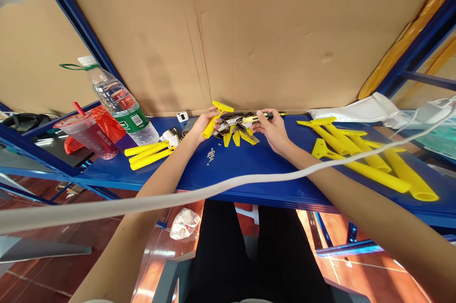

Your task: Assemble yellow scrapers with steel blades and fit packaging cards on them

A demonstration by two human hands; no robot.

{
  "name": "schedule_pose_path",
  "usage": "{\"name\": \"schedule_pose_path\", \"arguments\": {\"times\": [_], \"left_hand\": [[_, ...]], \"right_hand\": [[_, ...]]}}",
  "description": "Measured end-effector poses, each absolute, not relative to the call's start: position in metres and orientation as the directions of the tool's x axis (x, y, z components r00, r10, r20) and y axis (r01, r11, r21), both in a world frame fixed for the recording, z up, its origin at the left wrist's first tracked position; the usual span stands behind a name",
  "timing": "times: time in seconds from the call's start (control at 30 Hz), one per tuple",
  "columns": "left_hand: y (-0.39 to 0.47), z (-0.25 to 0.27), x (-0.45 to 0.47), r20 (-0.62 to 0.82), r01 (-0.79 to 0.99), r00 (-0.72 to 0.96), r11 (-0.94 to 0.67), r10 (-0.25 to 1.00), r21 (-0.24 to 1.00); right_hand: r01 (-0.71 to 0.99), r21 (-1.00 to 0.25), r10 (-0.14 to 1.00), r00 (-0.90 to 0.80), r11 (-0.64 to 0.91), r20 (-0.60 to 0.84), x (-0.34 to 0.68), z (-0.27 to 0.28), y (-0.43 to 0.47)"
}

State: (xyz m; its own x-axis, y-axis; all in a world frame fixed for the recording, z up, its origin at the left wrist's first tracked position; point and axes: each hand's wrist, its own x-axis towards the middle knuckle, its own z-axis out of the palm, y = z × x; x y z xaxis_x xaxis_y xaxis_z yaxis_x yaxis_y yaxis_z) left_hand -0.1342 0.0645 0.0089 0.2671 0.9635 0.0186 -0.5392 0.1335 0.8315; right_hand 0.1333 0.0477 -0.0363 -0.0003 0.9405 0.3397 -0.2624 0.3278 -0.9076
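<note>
My left hand point(205, 125) is closed around the handle of a yellow T-shaped scraper point(223, 107), its wide head tilted up to the right. In my right hand point(272, 131) is a yellow-and-black screwdriver point(265, 117), lying nearly level with its tip end toward the left. Between and below the hands, several yellow scraper head pieces point(236, 138) lie fanned out on the blue shelf point(249, 170), beside black-and-white printed cards point(224, 128). A small heap of screws point(211, 156) lies in front of my left hand.
Several yellow scraper handles point(374, 175) lie on the right, others point(147, 153) on the left. A water bottle point(117, 99) and a red drink cup point(89, 134) stand at the left. A white cable point(249, 177) crosses in front of my forearms. Cardboard point(270, 32) backs the shelf.
</note>
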Motion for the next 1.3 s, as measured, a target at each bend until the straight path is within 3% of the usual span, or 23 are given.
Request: {"name": "schedule_pose_path", "arguments": {"times": [0.13,0.37,0.6,1.3], "left_hand": [[0.06,0.01,-0.132,-0.061,-0.528,0.38,0.271,0.923,0.805],[0.052,0.01,-0.123,-0.119,-0.433,0.512,0.375,0.851,0.82],[0.043,0.011,-0.11,-0.121,-0.347,0.58,0.379,0.806,0.858],[0.042,0.013,-0.11,-0.102,-0.351,0.598,0.374,0.795,0.859]], "right_hand": [[-0.247,-0.878,0.912,0.126,0.41,0.391,0.144,-0.03,0.056],[-0.149,-0.88,0.878,0.253,0.451,0.407,0.161,-0.027,0.069],[-0.145,-0.871,0.866,0.264,0.47,0.424,0.16,-0.026,0.069],[-0.106,-0.882,0.874,0.236,0.458,0.425,0.158,-0.031,0.069]]}}
